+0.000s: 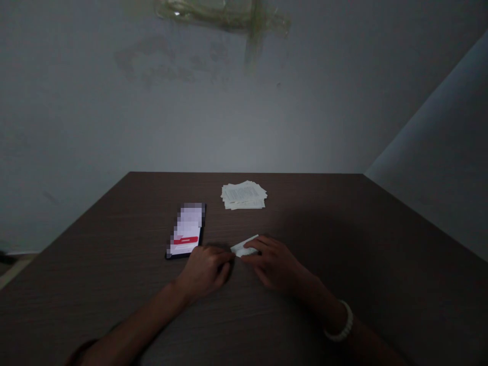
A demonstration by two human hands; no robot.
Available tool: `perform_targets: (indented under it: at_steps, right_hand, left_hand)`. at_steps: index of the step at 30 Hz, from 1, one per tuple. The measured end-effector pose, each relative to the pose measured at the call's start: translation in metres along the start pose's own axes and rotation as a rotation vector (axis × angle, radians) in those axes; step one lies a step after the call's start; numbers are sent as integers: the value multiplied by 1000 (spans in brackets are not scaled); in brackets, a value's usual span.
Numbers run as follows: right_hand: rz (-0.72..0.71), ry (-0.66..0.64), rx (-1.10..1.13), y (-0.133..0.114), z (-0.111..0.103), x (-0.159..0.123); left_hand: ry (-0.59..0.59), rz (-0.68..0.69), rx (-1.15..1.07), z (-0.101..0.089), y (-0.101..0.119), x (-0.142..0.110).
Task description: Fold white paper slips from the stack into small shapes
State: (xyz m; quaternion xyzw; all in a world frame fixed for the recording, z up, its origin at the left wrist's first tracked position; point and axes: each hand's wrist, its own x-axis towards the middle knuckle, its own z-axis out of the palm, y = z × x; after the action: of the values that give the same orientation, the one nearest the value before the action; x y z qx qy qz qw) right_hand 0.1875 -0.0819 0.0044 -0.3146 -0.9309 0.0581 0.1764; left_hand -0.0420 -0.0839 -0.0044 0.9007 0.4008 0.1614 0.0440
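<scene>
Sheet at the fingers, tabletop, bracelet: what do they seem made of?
Sheet: likely matte paper, being thin, pale and straight-edged. Tabletop: probably wood or laminate, dull brown with fine grain. Bracelet: pale, ridged; beads or braided cord, unclear.

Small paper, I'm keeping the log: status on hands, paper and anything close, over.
Right hand over small paper, left hand at its left end. Paper partly covered, folds unclear. Phone just beyond left hand; stack of sheets farther back.
</scene>
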Motion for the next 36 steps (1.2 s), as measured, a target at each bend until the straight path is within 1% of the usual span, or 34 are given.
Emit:
perform_targets:
  at_steps: [5,10,12,16,18,20,24,27,32,36]
  right_hand:
    - [13,48,21,5,-6,-5]
    - [175,173,-9,17,-9,-8]
    - [207,171,-13,22,-8,-8]
    - [211,129,-2,27,-2,-7]
    - [215,123,9,27,0,-7]
    - [227,127,25,27,2,-7]
    - [254,154,75,25,2,-5]
    - [281,180,127,25,1,-4]
    - [340,206,211,26,3,-4]
    - [400,253,302,24,6,-4]
  left_hand:
    - [17,11,-31,-3,1,1]
    - [17,32,-66,-1,-1,2]
    - [42,42,-61,-2,0,2]
    - [162,46,-29,-5,2,-1]
    - [190,52,-22,-6,2,-1]
    - [163,75,-36,-7,3,-1]
    - [66,157,-93,-6,4,1]
    - [33,199,-112,-6,5,3]
    - [69,214,-85,-6,6,3]
    - [158,227,-5,-4,7,3]
